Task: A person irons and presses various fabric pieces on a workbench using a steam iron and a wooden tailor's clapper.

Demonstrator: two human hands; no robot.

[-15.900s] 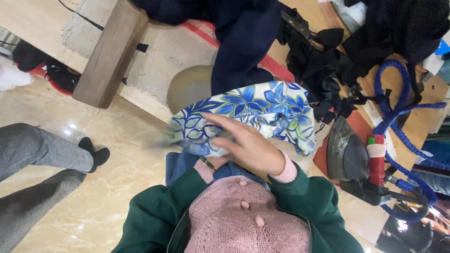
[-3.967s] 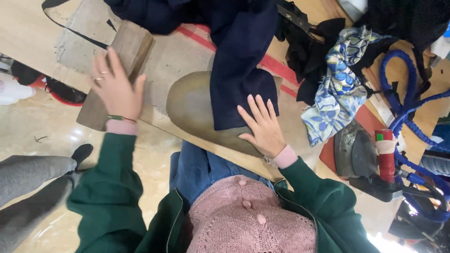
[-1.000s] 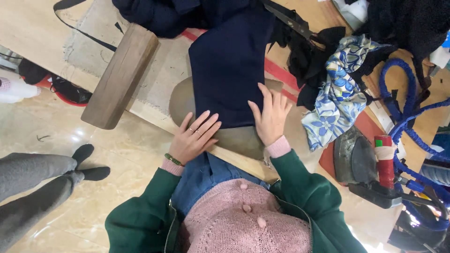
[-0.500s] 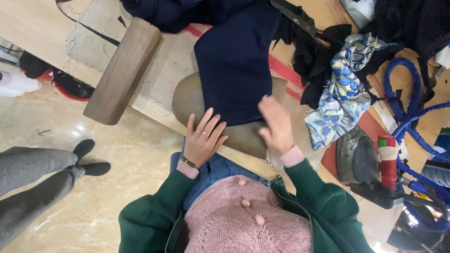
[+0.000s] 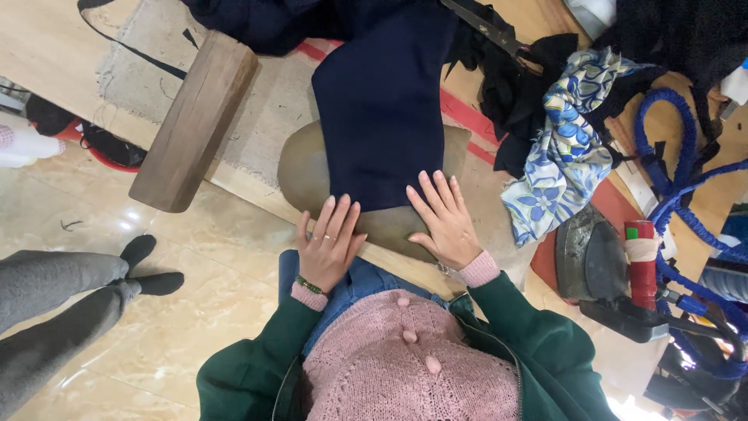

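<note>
Navy garment [image 5: 382, 109] lay draped over a rounded pressing pad [image 5: 300, 168] on the surface, left hand [image 5: 329, 248] and right hand [image 5: 444, 222] flat at its hem, fingers open, gripping nothing; smoothing best done outward, evenly, without bunching.

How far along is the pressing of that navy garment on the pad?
Done: the navy garment lies spread over the rounded pressing pad. In hand: the left hand and right hand lie flat at its lower edge. Left: the iron sits unused at the right, and the floral fabric waits aside.
</note>
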